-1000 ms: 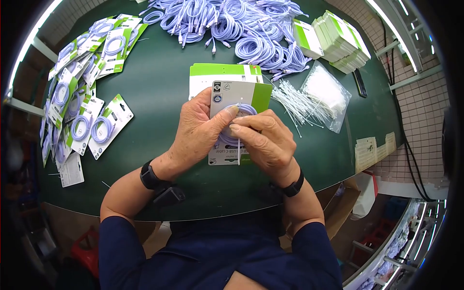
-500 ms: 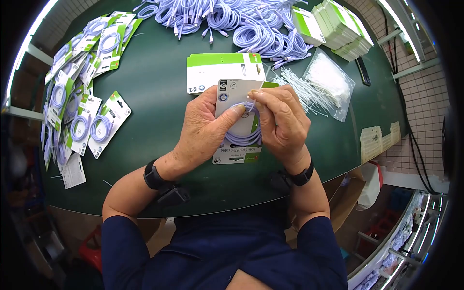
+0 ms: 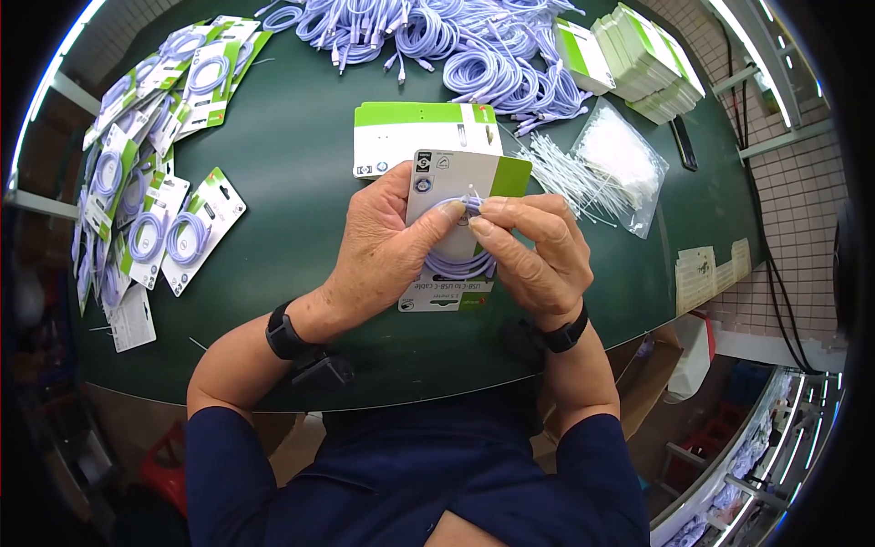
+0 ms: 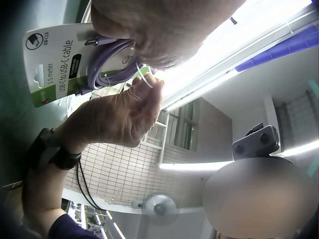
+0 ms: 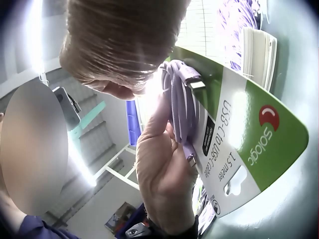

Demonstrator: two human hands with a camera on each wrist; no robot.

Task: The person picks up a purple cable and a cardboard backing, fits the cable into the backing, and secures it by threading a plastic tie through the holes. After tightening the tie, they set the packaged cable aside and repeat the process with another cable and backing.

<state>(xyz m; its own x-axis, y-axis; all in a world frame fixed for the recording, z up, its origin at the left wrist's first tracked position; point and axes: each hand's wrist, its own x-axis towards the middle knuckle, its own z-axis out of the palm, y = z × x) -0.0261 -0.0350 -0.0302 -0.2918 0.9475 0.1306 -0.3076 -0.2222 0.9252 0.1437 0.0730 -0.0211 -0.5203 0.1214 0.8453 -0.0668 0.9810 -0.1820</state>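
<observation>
My left hand point(image 3: 374, 251) grips a white and green cardboard card point(image 3: 474, 171), its thumb pressing on a coiled lilac USB-C cable point(image 3: 458, 266). Held in front of me, the card has its print upside down in the head view. My right hand point(image 3: 544, 251) is at the top of the coil, thumb and forefinger pinching a thin white cable tie point(image 4: 145, 76) that curves up from the coil. In the right wrist view, a metal connector point(image 5: 198, 84) of the cable lies against the card. The thumbs hide the tie's lower part.
Behind the hands lies a stack of blank cards point(image 3: 392, 141). Loose cable ties point(image 3: 565, 173) spread beside a clear bag point(image 3: 629, 169). Cable coils point(image 3: 483, 73) heap at the back, card stacks point(image 3: 638, 64) at back right, and carded cables point(image 3: 187, 237) pile at left.
My right hand went up with the long tie, which stood upright and then slanted, and has now come back down onto the coil. The left hand keeps its grip on the card.
</observation>
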